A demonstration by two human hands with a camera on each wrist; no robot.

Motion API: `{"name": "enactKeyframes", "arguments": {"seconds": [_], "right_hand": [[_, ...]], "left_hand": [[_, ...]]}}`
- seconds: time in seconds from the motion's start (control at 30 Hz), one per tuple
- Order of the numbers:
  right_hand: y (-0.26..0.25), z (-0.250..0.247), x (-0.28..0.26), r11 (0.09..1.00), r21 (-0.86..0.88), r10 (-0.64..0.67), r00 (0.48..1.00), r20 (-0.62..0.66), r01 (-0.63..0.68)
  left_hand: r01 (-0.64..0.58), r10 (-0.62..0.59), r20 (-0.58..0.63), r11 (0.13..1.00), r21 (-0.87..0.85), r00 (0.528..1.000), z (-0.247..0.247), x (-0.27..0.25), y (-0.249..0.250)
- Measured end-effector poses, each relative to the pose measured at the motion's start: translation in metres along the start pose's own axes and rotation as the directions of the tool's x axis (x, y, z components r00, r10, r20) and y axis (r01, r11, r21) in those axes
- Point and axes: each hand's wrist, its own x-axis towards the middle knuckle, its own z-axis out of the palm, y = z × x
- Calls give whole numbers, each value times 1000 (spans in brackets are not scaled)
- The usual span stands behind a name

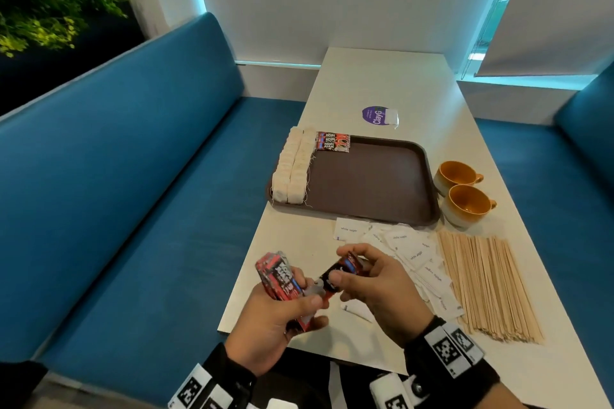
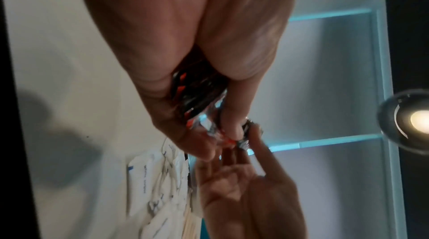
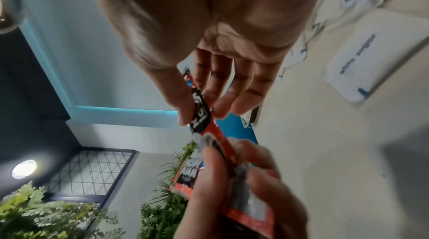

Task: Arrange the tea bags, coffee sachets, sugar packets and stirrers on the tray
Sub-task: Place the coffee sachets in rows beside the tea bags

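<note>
My left hand (image 1: 292, 302) grips a stack of red-and-black coffee sachets (image 1: 277, 276) above the table's near left corner. My right hand (image 1: 358, 271) pinches one coffee sachet (image 1: 335, 271) between thumb and fingers, drawing it off that stack; the right wrist view shows the pinched sachet (image 3: 200, 114). On the brown tray (image 1: 372, 183), two rows of tea bags (image 1: 294, 166) fill the left side and a few coffee sachets (image 1: 332, 142) lie at the far left. White sugar packets (image 1: 402, 252) and wooden stirrers (image 1: 485, 282) lie loose on the table before the tray.
Two orange-lined cups (image 1: 460, 189) stand right of the tray. A purple round sticker (image 1: 375, 115) and a small white packet (image 1: 391, 117) lie beyond it. Blue benches (image 1: 133, 192) flank the white table (image 1: 398, 83). A plant (image 1: 50, 0) is at the far left.
</note>
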Motion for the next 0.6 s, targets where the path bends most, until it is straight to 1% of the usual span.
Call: {"name": "enactKeyframes", "arguments": {"seconds": [0.1, 0.17, 0.2, 0.27, 0.33, 0.43, 0.53, 0.6], "right_hand": [[-2, 4, 1, 989, 137, 42, 997, 63, -50], [-5, 7, -1, 969, 224, 78, 992, 102, -99], [-6, 8, -2, 967, 231, 84, 991, 108, -107], [-7, 9, -1, 986, 143, 72, 993, 91, -84], [-8, 8, 0, 999, -24, 42, 997, 67, -41], [-8, 6, 1, 971, -239, 44, 995, 95, -20], [-6, 2, 1, 954, -294, 98, 987, 125, -58], [-2, 1, 4, 957, -282, 98, 990, 100, -66]], "left_hand": [[63, -79, 73, 978, 198, 994, 6, -3, -2], [102, -137, 126, 962, 252, 982, 7, -4, -1], [117, -156, 141, 961, 250, 978, 6, -4, 0], [122, -148, 127, 973, 195, 981, 2, -3, 2], [96, -105, 73, 989, 117, 992, -4, -1, 5], [46, -45, -16, 998, 35, 999, -11, 3, 10], [24, -19, -51, 995, 94, 998, -13, 6, 14], [14, -3, -86, 992, 126, 996, -14, 8, 13]]}}
